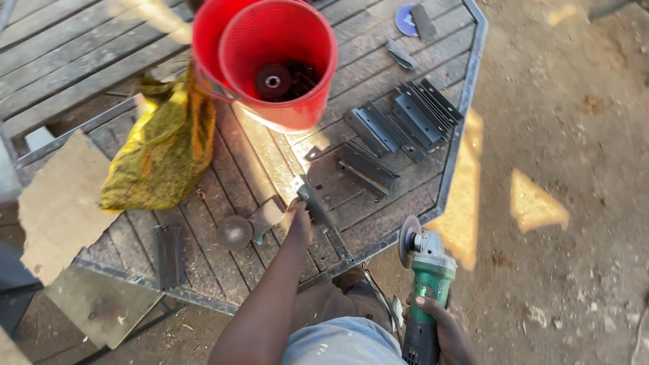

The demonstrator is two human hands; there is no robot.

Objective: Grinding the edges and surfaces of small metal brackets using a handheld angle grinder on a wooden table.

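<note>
Metal bracket (312, 201), a small angled steel piece, lies on the slatted metal table (378, 226) near its front edge, with the left hand (297, 222) pinching its near end. It looks stiff, fairly light and probably sharp-edged, so the flat sides seem the safest place to grip. The right hand (443, 324) is clenched around the green angle grinder (426, 270), held off the table over the dirt. Similar brackets (405, 122) lie beyond, below the red buckets (270, 61). Fingertips on the bracket are hard to make out.
</note>
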